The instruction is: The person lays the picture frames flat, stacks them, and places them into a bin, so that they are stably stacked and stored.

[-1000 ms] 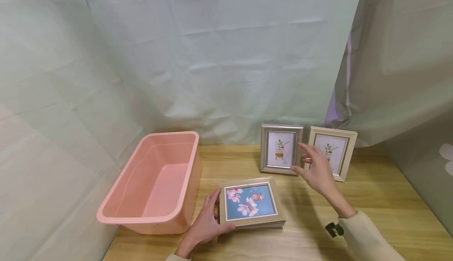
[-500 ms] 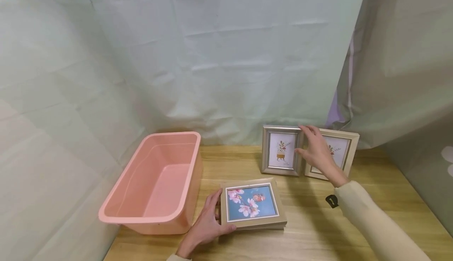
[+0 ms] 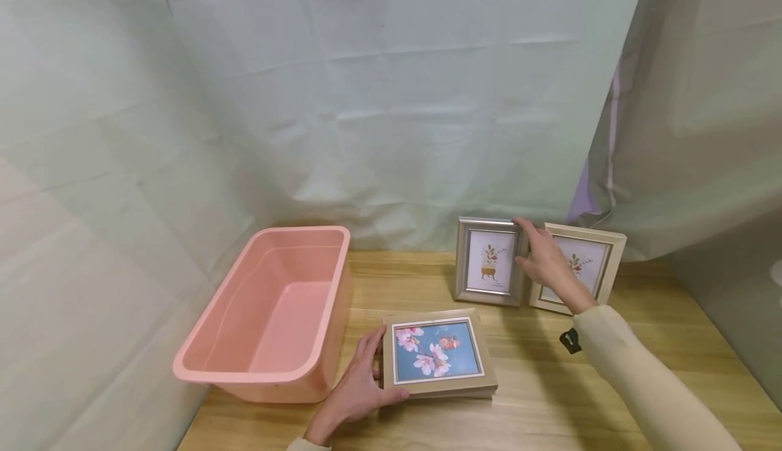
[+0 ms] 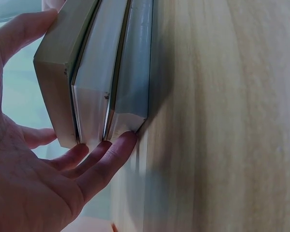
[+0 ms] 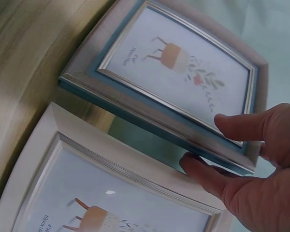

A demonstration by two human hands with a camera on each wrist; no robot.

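Observation:
My left hand (image 3: 360, 383) grips the near left corner of a stack of picture frames (image 3: 387, 363). The top one has a gold border and a blossom picture. In the left wrist view the stack's layered edges (image 4: 94, 111) lie between thumb and fingertips (image 4: 125, 140). My right hand (image 3: 546, 257) holds the upper right side of an upright silver picture frame (image 3: 461, 261). The right wrist view shows one fingertip (image 5: 227, 123) on its front and others at its side edge and behind. A cream picture frame (image 3: 613, 261) stands to its right, partly hidden by that hand.
A pink plastic basin (image 3: 342, 288), with nothing in it, stands left of the stack. Wooden tabletop (image 3: 391, 274) runs under everything. Pale curtains (image 3: 415, 132) hang behind the upright frames and along both sides.
My right hand has moved up from beside the silver frame to its upper right side, where it takes hold. My left hand stays on the stack.

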